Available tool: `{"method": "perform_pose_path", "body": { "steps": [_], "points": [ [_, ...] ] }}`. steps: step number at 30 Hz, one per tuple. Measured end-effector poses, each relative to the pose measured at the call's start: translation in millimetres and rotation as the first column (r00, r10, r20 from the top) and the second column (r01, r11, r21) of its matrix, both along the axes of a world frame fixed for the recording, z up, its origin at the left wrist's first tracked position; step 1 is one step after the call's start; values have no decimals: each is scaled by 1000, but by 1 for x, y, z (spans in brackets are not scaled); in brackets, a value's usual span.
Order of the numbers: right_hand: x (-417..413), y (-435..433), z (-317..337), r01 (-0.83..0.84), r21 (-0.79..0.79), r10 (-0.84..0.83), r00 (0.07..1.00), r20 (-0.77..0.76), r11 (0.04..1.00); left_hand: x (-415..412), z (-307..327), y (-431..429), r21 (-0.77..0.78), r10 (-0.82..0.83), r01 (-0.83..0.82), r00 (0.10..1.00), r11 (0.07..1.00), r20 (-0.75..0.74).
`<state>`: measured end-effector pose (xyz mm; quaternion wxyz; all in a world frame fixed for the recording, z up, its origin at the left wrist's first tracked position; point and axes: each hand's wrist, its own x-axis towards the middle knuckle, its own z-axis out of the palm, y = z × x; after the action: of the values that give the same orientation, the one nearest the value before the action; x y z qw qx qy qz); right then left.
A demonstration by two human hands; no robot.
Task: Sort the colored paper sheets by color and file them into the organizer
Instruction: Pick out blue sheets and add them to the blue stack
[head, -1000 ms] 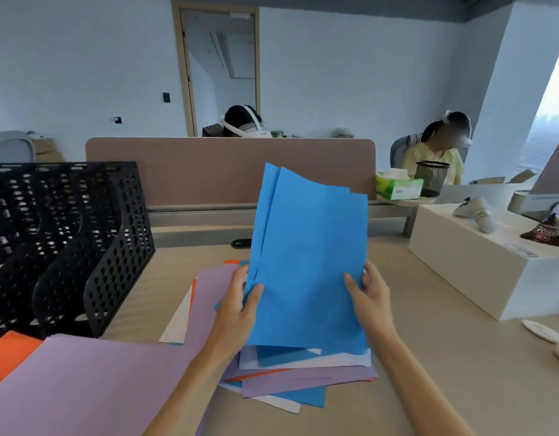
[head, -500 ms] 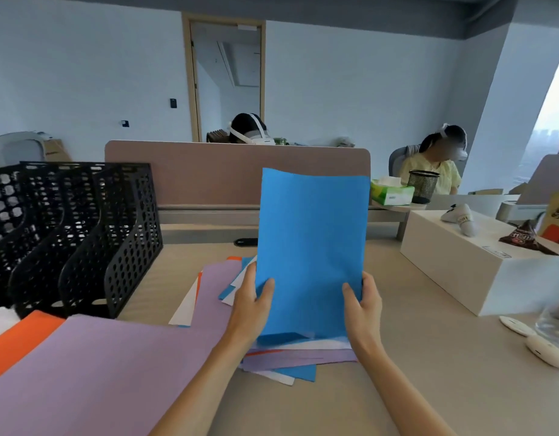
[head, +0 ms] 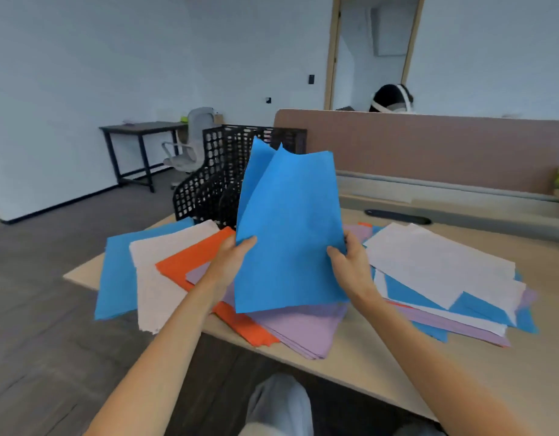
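I see matt paper in the blue sheets (head: pixel 287 234); organizer (head: pixel 221 184) is black perforated plastic, probably; desk (head: pixel 366 366) is smooth matt beige laminate; partition (head: pixel 429 149) looks like cloth.

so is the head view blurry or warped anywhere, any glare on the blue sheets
Head view: slightly soft throughout, most smeared along the left edge; the wide lens leans the door frame and bows the divider; light is even, with no glare on the blue sheets.
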<state>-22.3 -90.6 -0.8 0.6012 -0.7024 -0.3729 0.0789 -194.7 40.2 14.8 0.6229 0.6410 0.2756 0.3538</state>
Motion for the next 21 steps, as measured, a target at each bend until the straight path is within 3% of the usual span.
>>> {"method": "perform_pose_path", "body": {
  "steps": [4,7,10,14,17,19,21],
  "points": [
    [-39,50,-10,-222,-176,207,973,-99,959,-74,-15,25,-14,164,-165,986,986,-27],
    [-73,74,-15,-465,-319,480,876,-34,826,-129,-25,38,-53,276,-278,960,959,-47],
    [-107,93,-26,-528,-444,628,770,109,724,-182,-35,45,-77,327,-333,942,940,-82],
    [-139,117,-35,-336,-696,750,486,449,634,-239,-44,45,-143,417,-423,906,895,-75],
    [-161,122,-41,-131,-788,782,293,550,602,-266,-51,43,-179,471,-478,878,860,-81],
    [-174,122,-48,-24,-808,794,207,572,588,-279,-55,41,-202,497,-504,863,840,-88],
    [-184,123,-49,10,-760,747,172,642,650,-291,-58,39,-219,518,-522,852,825,-76]
  ]
}}
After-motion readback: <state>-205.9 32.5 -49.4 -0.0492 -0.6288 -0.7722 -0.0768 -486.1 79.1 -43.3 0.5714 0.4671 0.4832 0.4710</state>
